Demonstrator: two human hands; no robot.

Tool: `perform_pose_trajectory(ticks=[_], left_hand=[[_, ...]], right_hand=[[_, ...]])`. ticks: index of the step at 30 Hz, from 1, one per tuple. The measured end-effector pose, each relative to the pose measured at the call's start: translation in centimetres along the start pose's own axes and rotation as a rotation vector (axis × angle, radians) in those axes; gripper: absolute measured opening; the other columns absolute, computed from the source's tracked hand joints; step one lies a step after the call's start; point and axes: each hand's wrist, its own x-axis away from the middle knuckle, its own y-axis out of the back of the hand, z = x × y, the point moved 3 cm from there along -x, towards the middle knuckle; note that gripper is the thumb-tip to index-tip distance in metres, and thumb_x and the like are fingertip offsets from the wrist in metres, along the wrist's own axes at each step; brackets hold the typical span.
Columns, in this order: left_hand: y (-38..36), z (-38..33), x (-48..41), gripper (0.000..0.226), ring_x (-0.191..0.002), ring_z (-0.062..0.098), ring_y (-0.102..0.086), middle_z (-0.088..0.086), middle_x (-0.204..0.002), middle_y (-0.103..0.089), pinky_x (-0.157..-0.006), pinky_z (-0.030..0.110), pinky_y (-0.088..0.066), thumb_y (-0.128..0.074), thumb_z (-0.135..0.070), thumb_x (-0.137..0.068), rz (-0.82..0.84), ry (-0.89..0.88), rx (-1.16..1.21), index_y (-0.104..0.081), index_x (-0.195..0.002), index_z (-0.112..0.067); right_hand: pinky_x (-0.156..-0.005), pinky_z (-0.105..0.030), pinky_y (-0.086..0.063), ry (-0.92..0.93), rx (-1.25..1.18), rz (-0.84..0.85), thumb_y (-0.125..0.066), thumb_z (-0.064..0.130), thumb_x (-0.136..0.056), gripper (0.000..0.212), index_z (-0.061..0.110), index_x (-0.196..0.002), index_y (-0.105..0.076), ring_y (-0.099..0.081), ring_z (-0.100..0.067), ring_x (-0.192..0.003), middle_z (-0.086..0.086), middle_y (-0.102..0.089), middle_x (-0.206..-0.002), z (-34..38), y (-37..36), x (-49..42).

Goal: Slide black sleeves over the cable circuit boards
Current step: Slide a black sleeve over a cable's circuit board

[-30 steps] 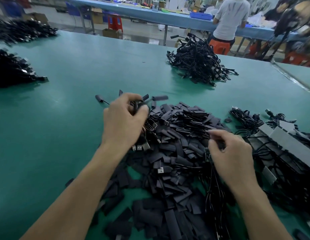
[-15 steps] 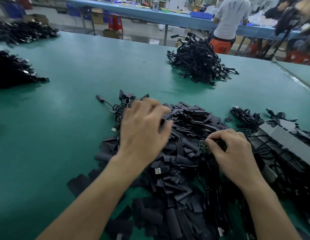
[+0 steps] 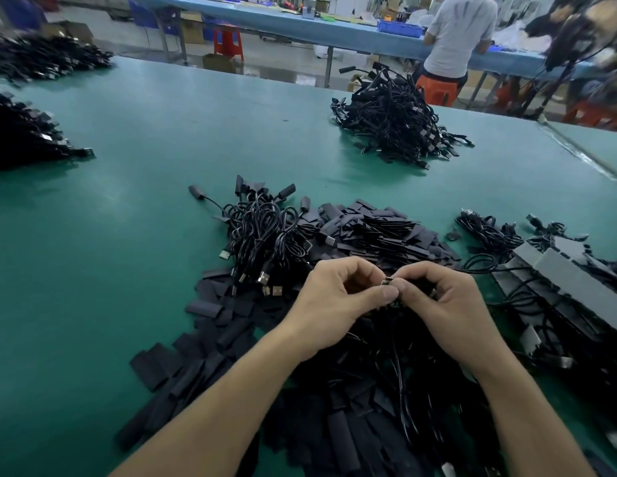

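A big heap of flat black sleeves [image 3: 376, 232] covers the green table [image 3: 145, 235] in front of me. Both my hands meet just above it. My left hand [image 3: 334, 301] pinches a small dark piece, likely a sleeve, between thumb and fingers. My right hand [image 3: 441, 297] pinches the end of a cable, whose small metal-edged tip [image 3: 389, 281] shows between the two thumbs. The rest of that cable drops into a dark tangle under my wrists. A bundle of sleeved USB cables [image 3: 265, 235] lies at the heap's left.
A pile of finished cables [image 3: 396, 122] sits mid-table at the back, and more dark piles [image 3: 21, 136] lie at the far left. Unsleeved cables and grey strips [image 3: 558, 277] crowd the right. A person [image 3: 455, 36] works at a blue bench behind.
My left hand dropped the cable bundle at the heap's left, crossed the heap and came to the right hand. Both hands now meet, pinching a cable end between them.
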Motion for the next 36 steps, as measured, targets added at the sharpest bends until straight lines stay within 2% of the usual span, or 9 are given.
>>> perform_pose_trajectory(ticks=[7,11,15,20,28,32,36], left_hand=[[0.2,0.0,-0.2,0.011,-0.068,0.016,-0.06,0.009,-0.074,-0.069,-0.066,0.027,-0.051,-0.083,-0.013,-0.08,0.02,0.047,0.033,-0.072,-0.077,-0.015],[0.5,0.1,-0.3,0.013,-0.068,0.014,-0.063,0.006,-0.073,-0.07,-0.066,0.022,-0.054,-0.083,-0.01,-0.079,0.035,0.085,0.078,-0.074,-0.074,-0.018],[0.6,0.1,-0.4,0.015,-0.066,0.009,-0.063,0.001,-0.07,-0.069,-0.067,0.02,-0.054,-0.085,-0.01,-0.077,0.069,0.135,0.125,-0.075,-0.07,-0.02],[0.5,0.0,-0.5,0.017,-0.066,0.009,-0.063,0.0,-0.069,-0.069,-0.067,0.018,-0.052,-0.085,-0.01,-0.076,0.073,0.153,0.135,-0.075,-0.068,-0.02],[0.0,-0.1,-0.9,0.023,-0.061,0.005,-0.064,-0.003,-0.064,-0.067,-0.054,0.02,-0.053,-0.08,-0.004,-0.079,0.125,0.227,0.291,-0.073,-0.063,-0.019],[0.1,0.0,-0.9,0.023,-0.06,0.005,-0.064,-0.003,-0.063,-0.066,-0.054,0.02,-0.054,-0.079,-0.002,-0.079,0.133,0.226,0.31,-0.073,-0.064,-0.019],[0.0,0.2,-1.0,0.013,-0.064,0.007,-0.064,-0.001,-0.068,-0.067,-0.059,0.021,-0.055,-0.079,-0.005,-0.08,0.119,0.22,0.292,-0.073,-0.073,-0.014]], right_hand=[[-0.069,-0.021,-0.052,-0.109,-0.122,0.062,-0.069,0.033,-0.08,0.01,0.025,-0.081,-0.076,-0.066,-0.008,-0.072,-0.001,-0.074,-0.078,-1.0,-0.3,-0.2],[-0.067,-0.019,-0.053,-0.162,-0.237,0.107,-0.07,0.036,-0.077,0.014,0.023,-0.079,-0.077,-0.067,-0.01,-0.071,-0.002,-0.074,-0.076,-1.1,-0.5,-0.3],[-0.064,-0.017,-0.051,-0.213,-0.33,0.166,-0.07,0.029,-0.08,0.012,0.02,-0.078,-0.077,-0.066,-0.007,-0.069,0.0,-0.072,-0.074,-1.2,-0.5,-0.4],[-0.063,-0.015,-0.049,-0.238,-0.318,0.223,-0.069,0.03,-0.085,0.014,0.019,-0.079,-0.076,-0.061,-0.005,-0.068,0.002,-0.069,-0.073,-1.3,-0.3,-0.6],[-0.067,-0.023,-0.054,-0.293,-0.462,0.212,-0.07,0.03,-0.079,0.02,0.011,-0.079,-0.076,-0.066,-0.016,-0.073,-0.011,-0.072,-0.079,-1.2,-0.3,-0.7],[-0.067,-0.023,-0.054,-0.299,-0.466,0.202,-0.07,0.03,-0.079,0.019,0.011,-0.079,-0.076,-0.067,-0.016,-0.073,-0.011,-0.072,-0.079,-1.0,-0.3,-0.6],[-0.068,-0.022,-0.054,-0.293,-0.488,0.183,-0.07,0.024,-0.08,0.015,0.01,-0.078,-0.076,-0.068,-0.015,-0.073,-0.01,-0.073,-0.078,-1.1,0.2,-0.8]])
